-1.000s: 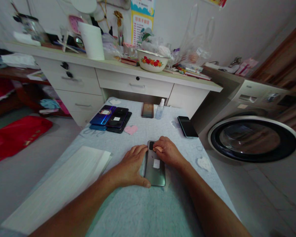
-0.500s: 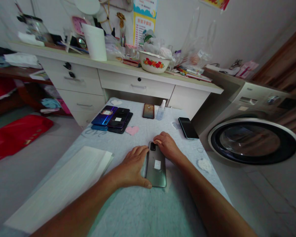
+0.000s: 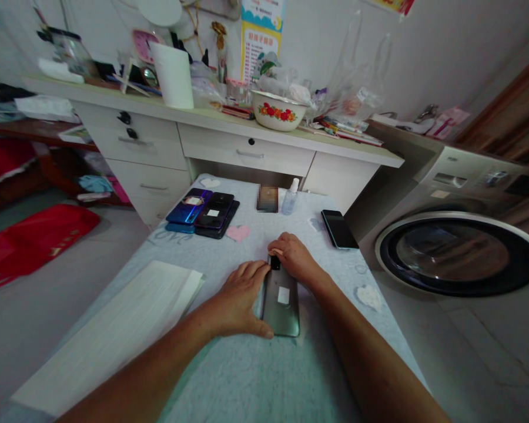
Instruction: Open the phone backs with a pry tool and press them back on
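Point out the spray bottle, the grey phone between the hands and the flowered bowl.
Spray bottle (image 3: 290, 200): head view, clear body.
Grey phone (image 3: 281, 318): head view, lower back.
Flowered bowl (image 3: 278, 120): head view, outer wall.

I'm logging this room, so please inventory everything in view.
Table: one, pale blue cloth, centre
Grey phone: one, grey, table's middle
Pad: one, orange, grey phone's top
Stacked phones: at least four, blue and black, table's left
Dark phone: one, black, table's right
Bottle: one, clear, table's far end
Blurred item: one, brown, beside bottle
Sheet: one, white, table's left
Desk: one, white, behind table
Bowl: one, white, on desk
Desk clutter: many, mixed, desktop
Washing machine: one, silver, right
Bag: one, red, left
Left hand: one, bare, grey phone's left
Right hand: one, bare, at pad
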Action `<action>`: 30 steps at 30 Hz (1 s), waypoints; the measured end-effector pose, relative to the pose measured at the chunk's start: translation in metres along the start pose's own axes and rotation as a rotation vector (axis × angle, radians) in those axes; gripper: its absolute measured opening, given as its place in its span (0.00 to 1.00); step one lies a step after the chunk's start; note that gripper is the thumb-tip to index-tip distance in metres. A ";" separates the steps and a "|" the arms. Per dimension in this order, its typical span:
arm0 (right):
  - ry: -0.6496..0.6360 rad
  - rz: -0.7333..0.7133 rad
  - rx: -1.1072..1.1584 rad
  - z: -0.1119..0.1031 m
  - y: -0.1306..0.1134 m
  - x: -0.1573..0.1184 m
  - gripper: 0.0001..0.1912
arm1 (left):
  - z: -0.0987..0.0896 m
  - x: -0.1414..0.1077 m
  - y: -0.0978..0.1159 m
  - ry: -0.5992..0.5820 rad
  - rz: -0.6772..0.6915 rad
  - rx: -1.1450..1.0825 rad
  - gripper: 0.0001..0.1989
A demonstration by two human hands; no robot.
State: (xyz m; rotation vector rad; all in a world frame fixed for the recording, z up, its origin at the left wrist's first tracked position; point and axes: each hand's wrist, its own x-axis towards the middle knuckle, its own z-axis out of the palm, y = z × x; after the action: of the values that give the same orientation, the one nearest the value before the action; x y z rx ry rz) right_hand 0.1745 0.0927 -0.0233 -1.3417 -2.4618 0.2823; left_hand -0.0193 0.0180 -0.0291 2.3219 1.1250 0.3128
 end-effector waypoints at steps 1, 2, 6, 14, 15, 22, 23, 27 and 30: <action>-0.008 0.001 -0.005 -0.002 0.002 -0.001 0.11 | 0.000 0.000 0.000 0.002 0.002 -0.002 0.58; -0.021 0.002 -0.009 -0.004 0.004 -0.003 0.11 | 0.000 0.000 0.000 0.002 0.004 -0.003 0.58; -0.075 0.006 -0.021 -0.014 0.017 -0.009 0.11 | 0.000 -0.001 0.000 -0.005 0.001 -0.008 0.58; -0.091 0.025 0.024 -0.030 0.029 -0.022 0.10 | -0.001 -0.001 -0.001 -0.027 0.001 -0.006 0.58; -0.091 0.027 0.028 -0.030 0.029 -0.022 0.10 | 0.000 -0.001 -0.001 -0.023 0.005 -0.012 0.58; -0.061 0.034 0.022 -0.020 0.025 -0.018 0.09 | 0.000 -0.001 -0.001 -0.014 0.011 -0.020 0.58; -0.052 0.029 0.015 -0.017 0.022 -0.017 0.09 | -0.001 -0.001 -0.001 -0.020 0.009 -0.021 0.58; -0.026 0.019 -0.010 -0.010 0.011 -0.011 0.11 | -0.004 0.000 0.002 -0.026 0.013 -0.027 0.58; -0.020 0.017 -0.028 -0.007 0.004 -0.007 0.11 | -0.004 0.000 0.003 -0.010 0.015 -0.025 0.58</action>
State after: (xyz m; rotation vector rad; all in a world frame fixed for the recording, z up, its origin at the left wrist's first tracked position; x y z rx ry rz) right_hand 0.1834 0.0894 -0.0196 -1.3786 -2.4803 0.2667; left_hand -0.0194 0.0177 -0.0243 2.3084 1.0928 0.3186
